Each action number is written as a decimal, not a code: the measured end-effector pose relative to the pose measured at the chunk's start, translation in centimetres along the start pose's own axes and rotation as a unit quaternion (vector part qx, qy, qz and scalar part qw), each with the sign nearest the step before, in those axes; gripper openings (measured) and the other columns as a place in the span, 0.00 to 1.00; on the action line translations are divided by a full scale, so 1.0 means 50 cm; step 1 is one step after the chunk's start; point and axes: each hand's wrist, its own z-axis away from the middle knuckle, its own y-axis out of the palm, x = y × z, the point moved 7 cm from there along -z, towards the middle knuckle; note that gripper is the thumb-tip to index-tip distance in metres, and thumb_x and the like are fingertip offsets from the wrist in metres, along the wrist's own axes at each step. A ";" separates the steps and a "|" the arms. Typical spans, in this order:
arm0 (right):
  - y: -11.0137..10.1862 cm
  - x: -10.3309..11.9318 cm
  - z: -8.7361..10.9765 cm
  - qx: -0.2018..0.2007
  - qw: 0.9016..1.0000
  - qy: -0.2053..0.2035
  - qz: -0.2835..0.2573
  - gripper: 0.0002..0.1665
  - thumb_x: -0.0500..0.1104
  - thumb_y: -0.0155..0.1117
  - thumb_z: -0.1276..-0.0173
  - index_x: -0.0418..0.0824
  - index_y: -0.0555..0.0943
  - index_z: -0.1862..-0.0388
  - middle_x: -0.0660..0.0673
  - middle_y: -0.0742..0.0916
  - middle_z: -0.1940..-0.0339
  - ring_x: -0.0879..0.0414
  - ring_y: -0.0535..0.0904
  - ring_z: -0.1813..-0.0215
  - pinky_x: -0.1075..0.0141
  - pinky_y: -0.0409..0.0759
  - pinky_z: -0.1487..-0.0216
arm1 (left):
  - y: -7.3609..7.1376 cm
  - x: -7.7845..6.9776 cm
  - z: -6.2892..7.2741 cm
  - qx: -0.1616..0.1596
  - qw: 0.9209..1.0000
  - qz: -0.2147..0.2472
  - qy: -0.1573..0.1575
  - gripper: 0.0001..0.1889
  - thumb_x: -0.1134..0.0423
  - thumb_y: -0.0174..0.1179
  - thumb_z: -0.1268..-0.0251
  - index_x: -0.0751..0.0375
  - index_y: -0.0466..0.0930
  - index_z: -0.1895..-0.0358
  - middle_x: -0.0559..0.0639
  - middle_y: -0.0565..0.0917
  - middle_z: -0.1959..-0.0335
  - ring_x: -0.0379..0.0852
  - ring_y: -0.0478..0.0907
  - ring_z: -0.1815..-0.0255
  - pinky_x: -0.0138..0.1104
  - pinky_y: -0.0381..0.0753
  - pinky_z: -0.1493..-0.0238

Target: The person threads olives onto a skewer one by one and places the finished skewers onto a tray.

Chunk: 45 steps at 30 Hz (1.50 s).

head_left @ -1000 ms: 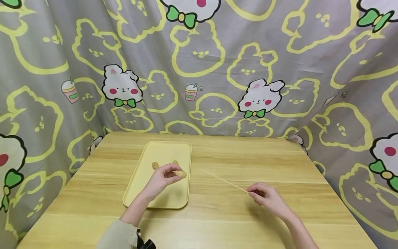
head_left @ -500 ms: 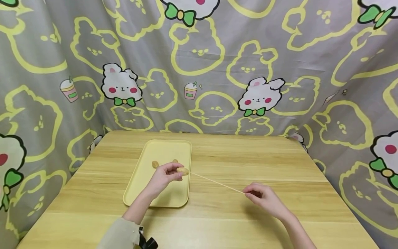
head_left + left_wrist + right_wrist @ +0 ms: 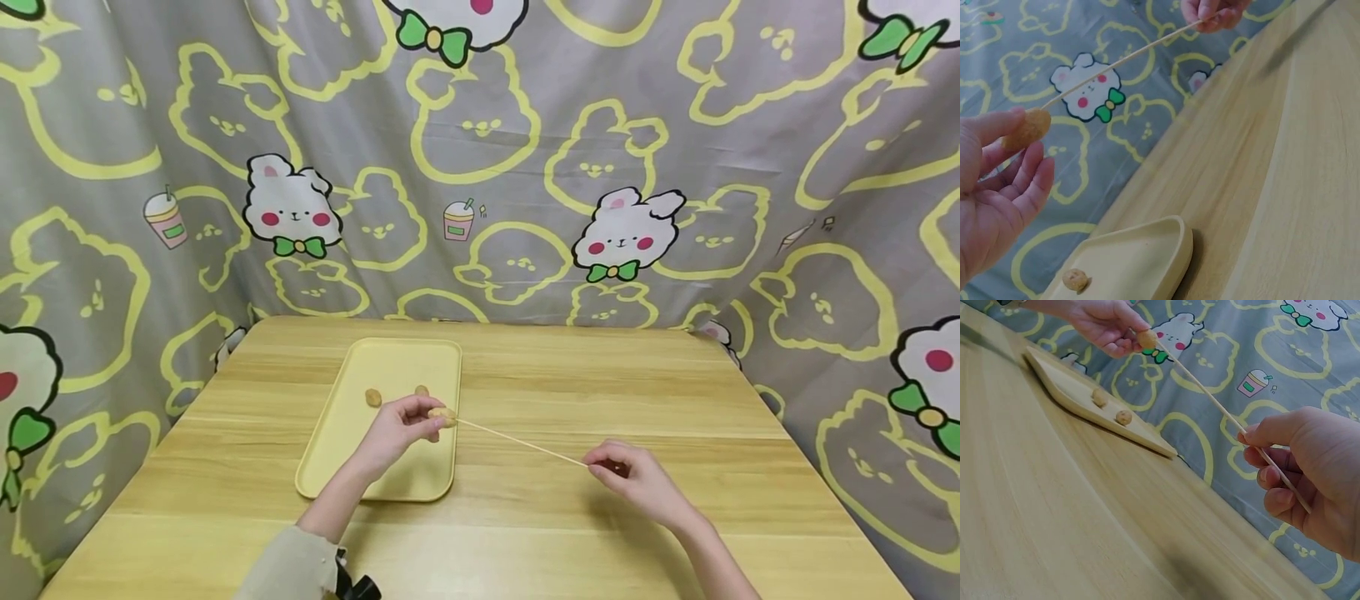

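Above the tray's right side, my left hand point(image 3: 392, 435) pinches a golden-brown, lumpy fried ball point(image 3: 1027, 129) between thumb and fingers. My right hand point(image 3: 639, 483) holds a thin wooden skewer point(image 3: 521, 441) by its near part, with thumb and fingertips around it. The skewer slants up to the left, and its far end meets the right end of the ball. In the right wrist view, the skewer's tail point(image 3: 1294, 489) runs back under the palm. Whatever length of the tip is inside the ball is hidden. Both hands are raised over the table.
A pale yellow tray point(image 3: 397, 360) lies on the left half of the wooden table point(image 3: 600, 383). Two more brown balls, one on the left point(image 3: 373, 397) and one partly behind the left hand point(image 3: 422, 390), sit on it. A patterned grey curtain point(image 3: 510, 150) hangs around the table.
A second ago the skewer's tip stood apart from the ball. The right hand has moved slightly left, and the tip now meets the ball. The left hand has barely moved.
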 end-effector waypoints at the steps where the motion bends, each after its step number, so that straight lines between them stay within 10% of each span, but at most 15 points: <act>1: 0.000 0.001 0.000 0.000 1.000 -0.001 -0.001 0.06 0.32 0.60 0.37 0.37 0.82 0.62 0.46 0.81 0.71 0.65 0.68 0.75 0.71 0.70 0.80 | 0.001 -0.001 0.001 0.001 1.000 -0.005 0.004 0.16 0.68 0.61 0.40 0.78 0.74 0.53 0.53 0.81 0.69 0.40 0.78 0.72 0.32 0.79 0.61; 16: 0.011 0.010 -0.002 0.003 0.999 -0.033 -0.035 0.07 0.28 0.58 0.37 0.35 0.81 0.62 0.44 0.80 0.70 0.64 0.69 0.74 0.71 0.70 0.80 | 0.019 -0.029 0.009 0.018 0.994 -0.033 0.099 0.11 0.75 0.62 0.44 0.79 0.76 0.59 0.44 0.79 0.76 0.36 0.75 0.76 0.27 0.77 0.73; 45: 0.037 0.014 -0.020 0.021 0.998 -0.003 -0.053 0.06 0.35 0.58 0.33 0.39 0.82 0.61 0.42 0.81 0.68 0.65 0.73 0.70 0.70 0.76 0.74 | 0.020 0.004 0.023 0.001 0.995 0.061 0.077 0.14 0.72 0.58 0.39 0.82 0.72 0.56 0.50 0.84 0.71 0.42 0.83 0.71 0.37 0.82 0.60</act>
